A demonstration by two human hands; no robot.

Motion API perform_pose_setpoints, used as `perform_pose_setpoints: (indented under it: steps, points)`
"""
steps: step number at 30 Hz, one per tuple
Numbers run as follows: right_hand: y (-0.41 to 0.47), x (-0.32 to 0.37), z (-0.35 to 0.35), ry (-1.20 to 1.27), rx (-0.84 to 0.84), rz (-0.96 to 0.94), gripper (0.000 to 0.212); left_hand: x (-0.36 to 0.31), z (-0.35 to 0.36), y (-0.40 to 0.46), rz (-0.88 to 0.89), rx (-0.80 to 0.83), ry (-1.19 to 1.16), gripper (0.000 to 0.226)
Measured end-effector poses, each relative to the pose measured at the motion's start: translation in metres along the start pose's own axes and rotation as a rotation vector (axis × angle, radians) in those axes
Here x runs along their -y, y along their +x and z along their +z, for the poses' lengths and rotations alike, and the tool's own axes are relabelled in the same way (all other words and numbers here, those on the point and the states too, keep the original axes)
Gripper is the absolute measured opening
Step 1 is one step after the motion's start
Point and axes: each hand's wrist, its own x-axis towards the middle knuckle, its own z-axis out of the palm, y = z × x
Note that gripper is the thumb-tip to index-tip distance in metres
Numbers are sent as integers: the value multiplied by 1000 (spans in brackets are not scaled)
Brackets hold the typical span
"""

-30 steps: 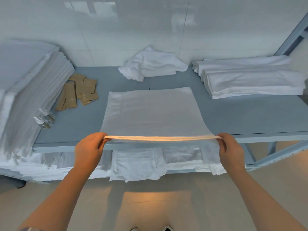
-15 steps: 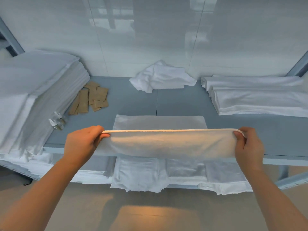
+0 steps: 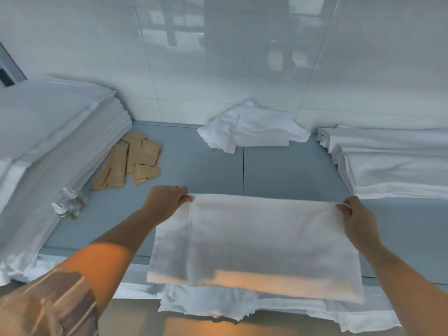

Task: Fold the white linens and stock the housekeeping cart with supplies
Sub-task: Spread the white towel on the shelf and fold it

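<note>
While both hands are pinching its far corners, the towel (image 3: 254, 241) is lying folded over on the grey bench (image 3: 286, 170).

The left hand (image 3: 164, 202) and right hand (image 3: 358, 221) are each curling fingers round a corner, thumb on top; if one is letting go early or pulling harder, the soft, limp terry is likely skewing so the edges stop matching, and the near edge, overhanging the bench lip, could be dragging the rectangle off. Beyond it a crumpled cloth (image 3: 252, 132) is slumping against the glossy tiled wall, thick flat stacks (image 3: 392, 163) are sitting right, and brown paper sachets (image 3: 135, 161) are fanning out left.
</note>
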Motion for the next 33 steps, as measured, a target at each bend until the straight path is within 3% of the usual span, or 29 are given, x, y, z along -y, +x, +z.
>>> perform_pose_setpoints:
  steps: [6,15,19,23,25,28,30,33]
  points:
    - [22,-22,53,21,71,61,9,16,61,14,-169,119,-89,18]
    - [33,-18,73,-160,46,114,13,12,76,22,-310,114,-88,16]
    - [26,-4,72,-167,18,203,27,-11,66,16,-372,-43,-28,14]
    - [-10,42,84,-245,-119,-116,34,-62,65,-9,-188,-226,-65,15]
    - [-36,80,103,-156,6,-351,28,-88,72,-20,-132,-63,-73,35]
    - [-75,127,139,-65,281,-582,34,-100,90,-32,-184,188,-23,60]
    - [-90,139,159,-108,388,-612,43,-97,99,-35,-182,203,-5,66]
    - [-89,133,175,-226,387,-587,49,-82,103,-29,-144,244,17,70]
